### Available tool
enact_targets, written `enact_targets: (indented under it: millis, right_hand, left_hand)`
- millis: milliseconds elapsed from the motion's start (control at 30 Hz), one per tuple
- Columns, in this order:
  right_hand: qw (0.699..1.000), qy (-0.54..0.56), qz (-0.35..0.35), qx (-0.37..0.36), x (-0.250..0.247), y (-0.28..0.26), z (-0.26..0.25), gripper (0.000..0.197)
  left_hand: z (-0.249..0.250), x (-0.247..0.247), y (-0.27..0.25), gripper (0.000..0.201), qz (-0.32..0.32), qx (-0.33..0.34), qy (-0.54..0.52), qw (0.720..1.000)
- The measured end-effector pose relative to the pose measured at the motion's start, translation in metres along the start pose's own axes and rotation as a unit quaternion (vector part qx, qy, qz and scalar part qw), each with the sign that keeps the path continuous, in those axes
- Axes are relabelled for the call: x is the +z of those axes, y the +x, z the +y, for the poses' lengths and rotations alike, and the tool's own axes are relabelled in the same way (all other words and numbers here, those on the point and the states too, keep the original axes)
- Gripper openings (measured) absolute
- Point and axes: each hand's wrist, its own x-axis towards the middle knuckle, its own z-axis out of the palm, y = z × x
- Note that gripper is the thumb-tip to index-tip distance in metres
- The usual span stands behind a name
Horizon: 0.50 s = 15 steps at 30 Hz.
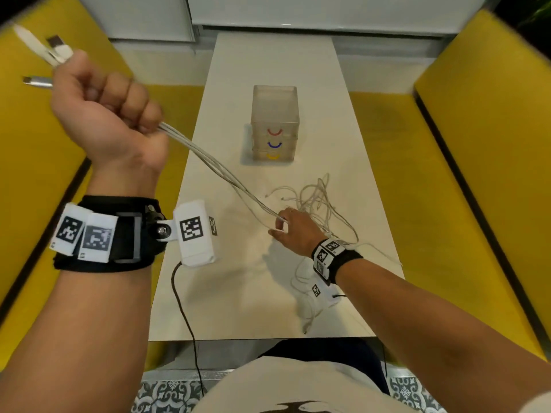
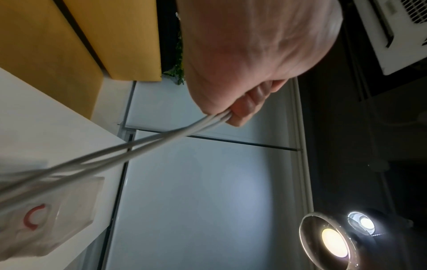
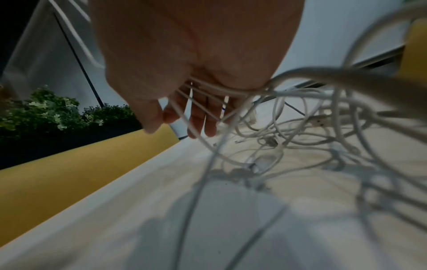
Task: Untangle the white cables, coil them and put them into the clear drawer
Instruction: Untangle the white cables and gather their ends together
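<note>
White cables run taut from the left hand, fisted at ten o'clock, grip tight around them. Right hand, fingers loosely spread, threads strands over the surface; no writing legible.

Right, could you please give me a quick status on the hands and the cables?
Left hand raised, fist gripping white cables near plug ends. Right hand low, fingers combing strands. Tangle remains on table. Clear drawer unit shut.

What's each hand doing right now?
Left hand: fist gripping the white cables near their plugs.
Right hand: fingers loosely extended, cable strands running between them.
</note>
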Motion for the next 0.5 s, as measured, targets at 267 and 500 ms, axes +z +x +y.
enact_targets:
  millis: [267,500]
  right_hand:
    - [0.993,0.004,-0.090,0.080,-0.011,0.017,0.007,0.039]
    - [0.998,0.046,-0.029,0.043,-0.046,0.034,-0.021,0.034]
  left_hand:
    - [0.013,-0.022,0.025,0.039,-0.118,0.000,-0.112,0.987]
    - [-0.008,0.005,-0.012,0.045,-0.033,-0.001,0.075,0.997]
